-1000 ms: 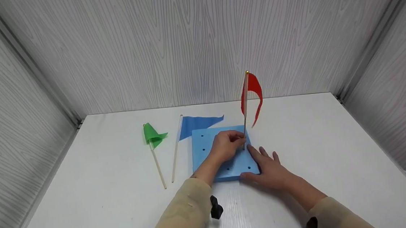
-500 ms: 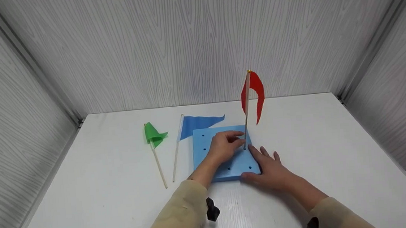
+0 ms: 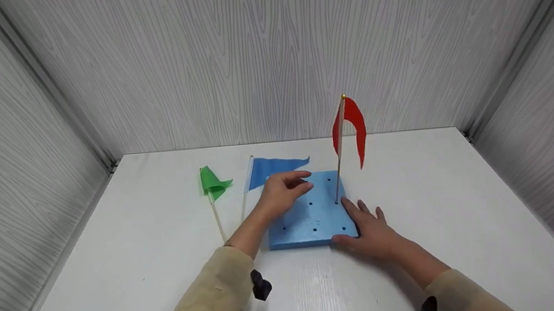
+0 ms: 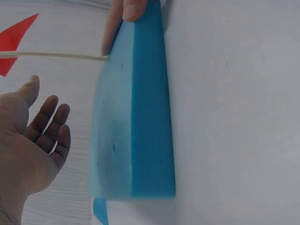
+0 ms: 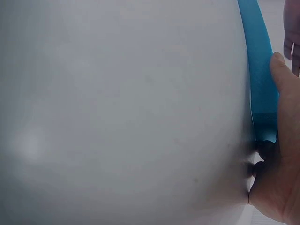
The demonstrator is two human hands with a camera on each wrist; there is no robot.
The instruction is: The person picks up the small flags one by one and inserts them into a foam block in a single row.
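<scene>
**Red flag upright in the foam block**

Red flag (image 3: 352, 125) stands in a hole on the right side of the blue foam block (image 3: 311, 217), mid-table. Only the left wrist view shows the block's thick side wall. The right hand (image 3: 369, 232) lies flat, fingers straight, against the block's near right corner. The left hand (image 3: 282, 192) hovers open over its far left part, holding nothing. The blue flag (image 3: 270, 168) and green flag (image 3: 212, 185) lie left of it.

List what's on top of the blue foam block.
On the blue foam block: a red flag standing in one hole, the right hand's fingers at its edge, empty holes. Left hand hides part.
</scene>
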